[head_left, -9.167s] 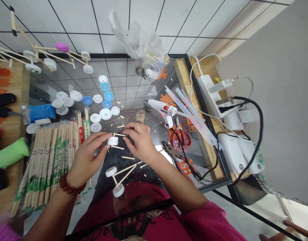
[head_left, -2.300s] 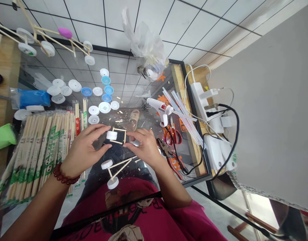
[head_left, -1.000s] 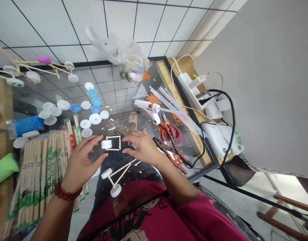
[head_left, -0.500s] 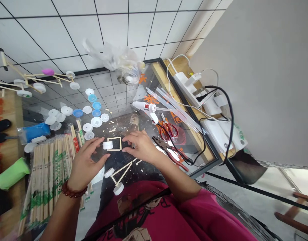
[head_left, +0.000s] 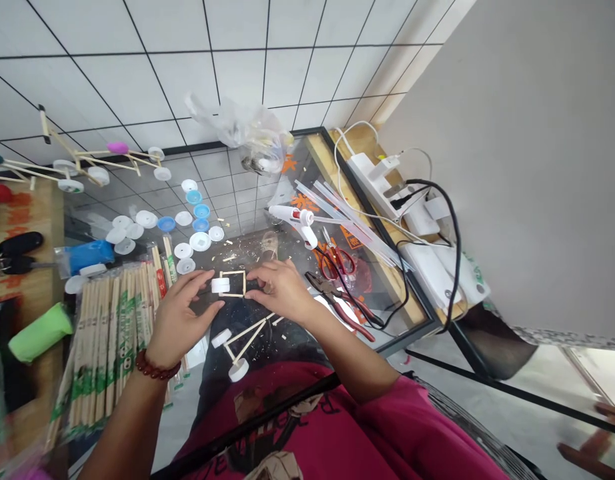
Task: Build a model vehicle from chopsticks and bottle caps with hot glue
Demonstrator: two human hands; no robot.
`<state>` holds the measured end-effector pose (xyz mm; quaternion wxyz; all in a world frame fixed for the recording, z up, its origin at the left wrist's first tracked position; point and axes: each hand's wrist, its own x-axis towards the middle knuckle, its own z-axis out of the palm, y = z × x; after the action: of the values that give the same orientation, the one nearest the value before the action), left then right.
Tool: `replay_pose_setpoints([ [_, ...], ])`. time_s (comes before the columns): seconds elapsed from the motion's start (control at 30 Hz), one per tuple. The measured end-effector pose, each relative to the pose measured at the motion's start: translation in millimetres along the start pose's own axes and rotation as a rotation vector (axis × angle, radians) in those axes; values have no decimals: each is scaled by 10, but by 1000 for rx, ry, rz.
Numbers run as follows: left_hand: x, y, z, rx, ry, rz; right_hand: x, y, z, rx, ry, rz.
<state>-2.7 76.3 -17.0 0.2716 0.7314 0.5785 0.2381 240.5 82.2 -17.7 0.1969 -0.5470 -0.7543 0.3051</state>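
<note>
A small rectangular frame of wooden sticks (head_left: pixel 232 295), with white bottle caps (head_left: pixel 220 285) as a wheel at its left end, is between my hands above the glass tabletop. My right hand (head_left: pixel 280 287) grips the frame's right end, thumb and forefinger at its two corners. My left hand (head_left: pixel 185 310) is beside the caps, its thumb and fingers spread apart; no firm hold shows. Just below lies a V-shaped stick assembly (head_left: pixel 247 340) with a white cap wheel on each side.
Wrapped chopsticks (head_left: pixel 112 333) lie left, below loose white and blue caps (head_left: pixel 200 241). A glue gun (head_left: pixel 292 217), glue sticks (head_left: pixel 347 220), scissors (head_left: pixel 337 260) and pliers (head_left: pixel 337 297) lie right. Finished stick cars (head_left: pixel 102 160) stand at the back left, a power strip (head_left: pixel 372 177) at the right.
The camera view has shifted, so the scene sits slightly lower and further right. Both hands keep nearly the same pose around the stick frame.
</note>
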Motion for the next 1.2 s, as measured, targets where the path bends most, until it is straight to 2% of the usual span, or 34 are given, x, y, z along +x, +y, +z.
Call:
replay_pose_setpoints([
  [0.27, -19, -19, 0, -12, 1, 3, 6, 22, 8, 51, 8, -24],
  [0.4, -19, -33, 21, -34, 12, -11, -82, 76, -131, 159, 75, -71],
  [0.5, -19, -52, 35, -46, 16, -11, -236, 152, -385, 140, 158, -32],
  [0.6, -21, -61, 34, -58, 7, -12, -338, 281, -641, 61, 334, 158],
  [0.67, -24, -63, 32, -79, 7, -9, -316, 387, -738, -8, 470, 246],
  [0.73, -27, -66, 33, -97, 11, -6, -225, 484, -765, -63, 552, 276],
  [0.8, -30, -73, 37, -99, 8, -10, -98, 548, -747, -66, 547, 285],
  [0.9, -33, -86, 44, -90, -13, -22, 88, 574, -694, 12, 461, 259],
  [1.0, -32, -99, 50, -92, -15, -21, 234, 566, -643, 74, 396, 297],
  [1.1, -27, -109, 58, -109, -3, -12, 355, 583, -600, 120, 400, 336],
  [1.2, -23, -113, 65, -122, 9, -6, 428, 611, -577, 182, 401, 316],
])
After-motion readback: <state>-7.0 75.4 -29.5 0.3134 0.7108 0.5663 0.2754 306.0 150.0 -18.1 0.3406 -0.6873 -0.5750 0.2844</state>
